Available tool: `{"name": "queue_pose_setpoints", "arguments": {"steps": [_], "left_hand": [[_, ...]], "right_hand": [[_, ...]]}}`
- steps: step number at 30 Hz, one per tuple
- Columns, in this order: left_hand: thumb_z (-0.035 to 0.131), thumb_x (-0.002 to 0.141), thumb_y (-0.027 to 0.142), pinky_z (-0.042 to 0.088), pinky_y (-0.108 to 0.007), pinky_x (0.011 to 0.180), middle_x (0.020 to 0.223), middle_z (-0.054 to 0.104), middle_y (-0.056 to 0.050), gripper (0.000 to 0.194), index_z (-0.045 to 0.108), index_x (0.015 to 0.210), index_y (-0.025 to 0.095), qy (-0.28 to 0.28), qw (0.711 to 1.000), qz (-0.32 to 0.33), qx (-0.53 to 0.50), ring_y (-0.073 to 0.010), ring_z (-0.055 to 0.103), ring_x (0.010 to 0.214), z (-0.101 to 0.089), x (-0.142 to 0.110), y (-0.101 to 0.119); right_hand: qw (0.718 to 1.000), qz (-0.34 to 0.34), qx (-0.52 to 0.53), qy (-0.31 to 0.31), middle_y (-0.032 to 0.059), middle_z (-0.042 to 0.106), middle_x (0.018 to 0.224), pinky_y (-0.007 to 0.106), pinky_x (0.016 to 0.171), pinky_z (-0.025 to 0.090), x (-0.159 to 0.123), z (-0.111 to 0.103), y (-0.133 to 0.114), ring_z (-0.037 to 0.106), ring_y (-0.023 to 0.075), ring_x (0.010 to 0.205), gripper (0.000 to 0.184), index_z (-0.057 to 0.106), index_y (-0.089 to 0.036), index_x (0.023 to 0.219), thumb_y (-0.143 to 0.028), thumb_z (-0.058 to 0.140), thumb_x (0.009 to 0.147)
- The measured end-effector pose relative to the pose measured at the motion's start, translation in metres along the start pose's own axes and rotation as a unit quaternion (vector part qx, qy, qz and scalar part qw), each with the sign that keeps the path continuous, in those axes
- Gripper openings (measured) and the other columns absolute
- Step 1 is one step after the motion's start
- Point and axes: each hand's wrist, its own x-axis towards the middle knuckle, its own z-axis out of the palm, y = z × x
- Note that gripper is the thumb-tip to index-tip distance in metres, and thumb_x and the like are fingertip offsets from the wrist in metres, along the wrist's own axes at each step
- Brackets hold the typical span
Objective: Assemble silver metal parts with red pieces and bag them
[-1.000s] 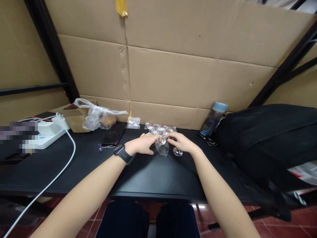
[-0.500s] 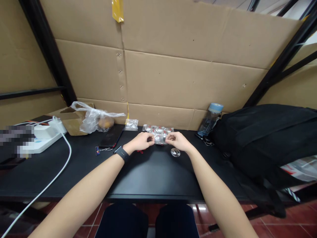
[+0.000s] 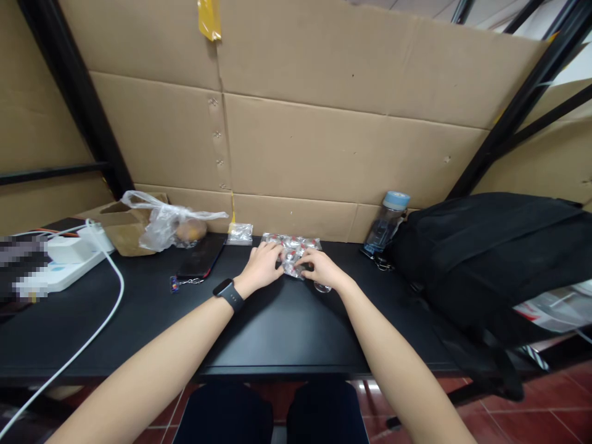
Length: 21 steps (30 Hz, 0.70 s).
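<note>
Packets (image 3: pixel 291 253) with red spots lie on the bench (image 3: pixel 287 333), left hand (image 3: pixel 260 266) at their eight o'clock, right hand (image 3: pixel 320 269) at four, fingers curled; whether either grips, I cannot tell.

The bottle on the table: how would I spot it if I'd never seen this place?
Find the big black backpack at the right of the black table. Just left of it, in front of the cardboard wall, is a see-through bottle. Its light blue lid sets it apart from the black backpack.
</note>
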Motion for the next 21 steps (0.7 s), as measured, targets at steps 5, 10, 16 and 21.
{"name": "queue_pose_setpoints", "arguments": {"steps": [5,10,16,21], "left_hand": [[0.059,0.080,0.015,0.035,-0.041,0.097,0.118,0.071,-0.003,0.036,0.069,0.112,0.030,-0.079,0.992,0.101,-0.008,-0.0275,0.053,0.120,-0.0015,-0.0019,-0.0028],[0.059,0.085,0.020,0.035,-0.040,0.094,0.108,0.074,-0.005,0.025,0.071,0.106,0.028,-0.071,0.995,0.072,-0.006,-0.0269,0.058,0.113,0.0022,-0.0017,-0.0032],[0.053,0.094,0.029,0.035,-0.042,0.094,0.099,0.076,-0.005,0.022,0.074,0.097,0.027,-0.022,0.999,-0.006,-0.033,-0.0277,0.063,0.105,0.0034,0.0034,-0.0031],[0.057,0.093,0.033,0.036,-0.041,0.094,0.100,0.079,-0.004,0.021,0.076,0.096,0.026,-0.028,0.995,-0.050,-0.079,-0.0288,0.067,0.103,0.0029,0.0064,-0.0048]], "right_hand": [[0.997,0.012,0.019,-0.072,0.0048,0.074,0.105,0.028,0.081,0.048,-0.0029,0.0027,-0.0001,0.066,0.0200,0.089,0.046,0.075,-0.022,0.116,-0.023,0.081,0.071],[0.998,0.053,0.011,-0.036,0.0049,0.076,0.090,0.027,0.073,0.046,-0.0004,0.0044,-0.0011,0.066,0.0172,0.076,0.022,0.076,-0.019,0.105,-0.020,0.071,0.083],[0.990,0.084,0.115,0.005,0.0037,0.077,0.086,0.026,0.074,0.049,0.0013,-0.0003,-0.0011,0.070,0.0179,0.078,0.015,0.076,-0.018,0.095,-0.024,0.063,0.090],[0.978,0.122,0.170,0.004,0.0032,0.074,0.078,0.027,0.068,0.050,0.0019,0.0094,0.0022,0.068,0.0186,0.071,0.021,0.074,-0.016,0.094,-0.028,0.077,0.077]]}}
